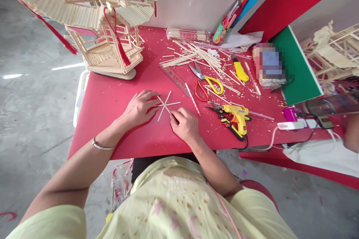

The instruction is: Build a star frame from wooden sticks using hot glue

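Pinched by the right hand point(185, 124) at 1 tip and the left hand point(141, 107) on the opposite side, a star of 3 crossed sticks point(165, 105) sits between them at a red table point(102, 106); scissors point(200, 77) and a yellow glue gun point(236, 113) lie right, a stick pavilion point(78, 14) stands left.

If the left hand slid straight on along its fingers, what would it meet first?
The star of crossed sticks. The left hand points toward it across the red table, its fingertips at the nearest stick ends; whether they actually touch is hard to tell.
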Demonstrator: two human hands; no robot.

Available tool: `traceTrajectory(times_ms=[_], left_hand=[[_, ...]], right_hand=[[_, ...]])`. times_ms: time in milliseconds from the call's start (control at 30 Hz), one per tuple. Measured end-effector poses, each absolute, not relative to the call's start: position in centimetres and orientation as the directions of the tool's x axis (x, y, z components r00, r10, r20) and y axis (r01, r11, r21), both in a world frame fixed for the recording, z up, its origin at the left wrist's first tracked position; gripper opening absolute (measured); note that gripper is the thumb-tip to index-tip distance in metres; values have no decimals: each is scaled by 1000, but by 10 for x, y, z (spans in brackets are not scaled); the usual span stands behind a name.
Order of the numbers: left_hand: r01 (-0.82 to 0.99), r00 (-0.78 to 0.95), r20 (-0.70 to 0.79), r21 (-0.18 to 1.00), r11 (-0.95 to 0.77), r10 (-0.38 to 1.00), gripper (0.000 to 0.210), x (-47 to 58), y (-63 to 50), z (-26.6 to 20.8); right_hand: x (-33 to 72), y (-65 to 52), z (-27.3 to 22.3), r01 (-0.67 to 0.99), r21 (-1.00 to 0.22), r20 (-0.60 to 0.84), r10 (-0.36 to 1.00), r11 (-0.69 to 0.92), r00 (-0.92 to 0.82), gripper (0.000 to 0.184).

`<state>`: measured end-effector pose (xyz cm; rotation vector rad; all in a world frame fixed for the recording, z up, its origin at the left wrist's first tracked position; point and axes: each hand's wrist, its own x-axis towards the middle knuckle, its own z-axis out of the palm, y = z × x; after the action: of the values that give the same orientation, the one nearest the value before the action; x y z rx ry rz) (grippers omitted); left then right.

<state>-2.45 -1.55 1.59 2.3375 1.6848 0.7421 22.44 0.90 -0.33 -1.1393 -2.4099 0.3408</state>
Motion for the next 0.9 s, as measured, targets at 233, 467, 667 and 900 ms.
traceTrajectory(times_ms=[233,467,667,900], left_hand=[[848,196,317,420,-322,928,28,-26,-14,15],[853,194,300,418,-312,934,27,-25,-14,16],[831,235,308,428,-355,922,29,-23,-14,18],[825,258,309,423,-376,915,31,-22,-14,17]], right_hand=[[224,9,-4,665,-401,291,776,630,-560,25],[225,9,-6,665,-402,300,777,629,-554,25],[225,8,-6,662,-392,304,769,639,-563,24],[225,9,-4,634,-396,307,746,665,-591,22]])
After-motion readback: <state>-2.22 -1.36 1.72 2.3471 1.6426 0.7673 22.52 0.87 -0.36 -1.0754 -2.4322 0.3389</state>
